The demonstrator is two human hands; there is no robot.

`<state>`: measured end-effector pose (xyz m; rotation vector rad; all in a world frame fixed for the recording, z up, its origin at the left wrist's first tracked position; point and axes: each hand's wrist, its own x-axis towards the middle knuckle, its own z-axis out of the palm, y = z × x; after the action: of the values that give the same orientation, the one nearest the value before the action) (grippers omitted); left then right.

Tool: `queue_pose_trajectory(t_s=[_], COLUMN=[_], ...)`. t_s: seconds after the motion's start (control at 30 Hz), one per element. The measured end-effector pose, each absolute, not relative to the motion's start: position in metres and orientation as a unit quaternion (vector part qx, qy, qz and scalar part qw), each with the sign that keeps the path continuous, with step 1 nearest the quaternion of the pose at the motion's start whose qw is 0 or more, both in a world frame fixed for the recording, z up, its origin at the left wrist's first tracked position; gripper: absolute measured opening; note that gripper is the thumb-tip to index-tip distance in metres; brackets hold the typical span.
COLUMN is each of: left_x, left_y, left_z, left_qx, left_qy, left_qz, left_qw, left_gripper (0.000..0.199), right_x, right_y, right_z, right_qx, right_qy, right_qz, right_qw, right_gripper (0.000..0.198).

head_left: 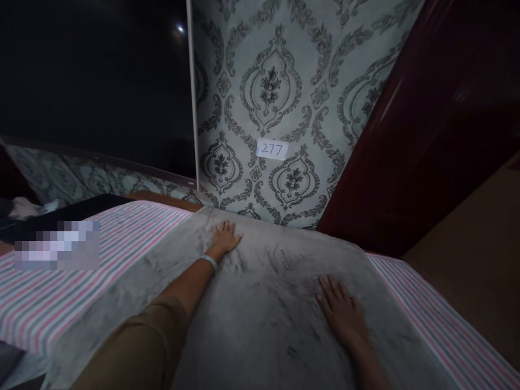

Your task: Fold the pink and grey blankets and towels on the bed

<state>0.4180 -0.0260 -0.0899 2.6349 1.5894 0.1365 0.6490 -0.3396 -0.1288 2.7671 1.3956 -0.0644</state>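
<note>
A grey, soft-looking cloth [252, 303] with darker brushed marks lies spread over a pink, white and grey striped cloth [122, 233]. My left hand [225, 238] rests flat near the far edge of the grey cloth, its fingers spread and a pale band round the wrist. Lower and to the right, my right hand [341, 309] also lies palm down on the grey cloth with its fingers apart. Neither hand holds anything. The striped cloth shows on both sides of the grey one.
A large dark screen [97, 81] hangs at the upper left. Behind the cloths stands a patterned wall with a paper label [272, 149] reading 277. A dark red glossy panel [398, 135] slopes down at the right. Some items at the far left are blurred out.
</note>
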Motion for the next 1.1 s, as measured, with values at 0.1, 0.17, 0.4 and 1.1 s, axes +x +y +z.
queue_pose_trajectory(t_s=[0.1,0.17,0.4,1.1], left_x=[0.374,0.348,0.293,0.16], left_y=[-0.01,-0.005,-0.031,-0.167], left_z=[-0.083,-0.081,-0.084,-0.097], left_qx=[0.825,0.803,0.733,0.707], left_qy=[0.564,0.595,0.679,0.706], left_qz=[0.041,0.037,0.04,0.025], left_qw=[0.025,0.025,0.014,-0.037], left_gripper=[0.076,0.077,0.081,0.071], right_x=[0.648,0.648,0.654,0.648], right_y=[-0.34,-0.339,-0.338,-0.34], right_z=[-0.127,-0.127,-0.136,-0.125], right_qx=[0.892,0.894,0.89,0.891], right_qy=[0.45,0.447,0.455,0.452], right_qz=[-0.023,-0.025,-0.01,-0.035], right_qw=[0.026,0.027,-0.005,-0.026], right_gripper=[0.059,0.059,0.059,0.061])
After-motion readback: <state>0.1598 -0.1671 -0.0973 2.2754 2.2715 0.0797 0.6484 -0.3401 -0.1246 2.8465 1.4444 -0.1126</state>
